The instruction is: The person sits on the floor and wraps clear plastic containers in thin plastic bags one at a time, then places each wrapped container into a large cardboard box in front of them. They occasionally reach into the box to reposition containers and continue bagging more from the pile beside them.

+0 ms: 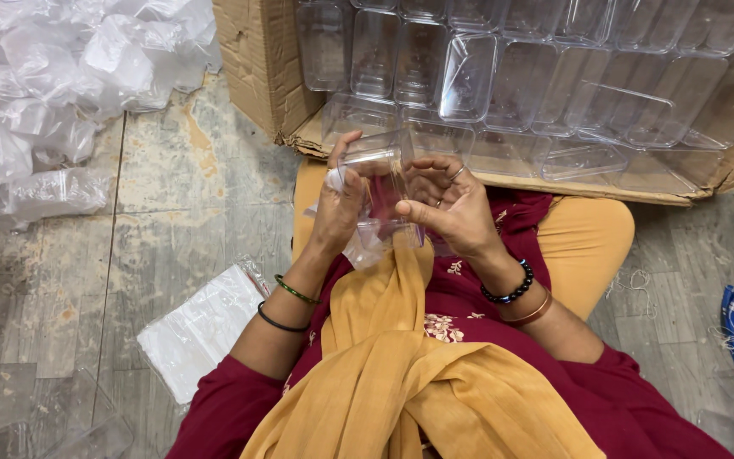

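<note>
Lap: we sit low at frame bottom, yellow scarf (401,382) draped down the middle over maroon sleeves.
Left hand (339,208): closed around the side of a clear plastic box (381,183), fingers wrapped, a scrap of thin clear film pinched against it.
Right hand (450,204): curled on the box's other side, thumb pressing its lower edge; gripping, not open.
Box position: centre frame, held upright between both hands above the lap, just in front of the carton.
Handling note: we judge it best to keep a steady two-sided hold and light pressure; the walls look thin and slippery.
Left of lap: flat stack of clear bags (201,327) on the floor.
Floor (155,221): worn, stained grey boards.
Upper right: open cardboard carton (256,64) packed with rows of clear boxes.
Upper left: heap of bagged pieces (53,93).
</note>
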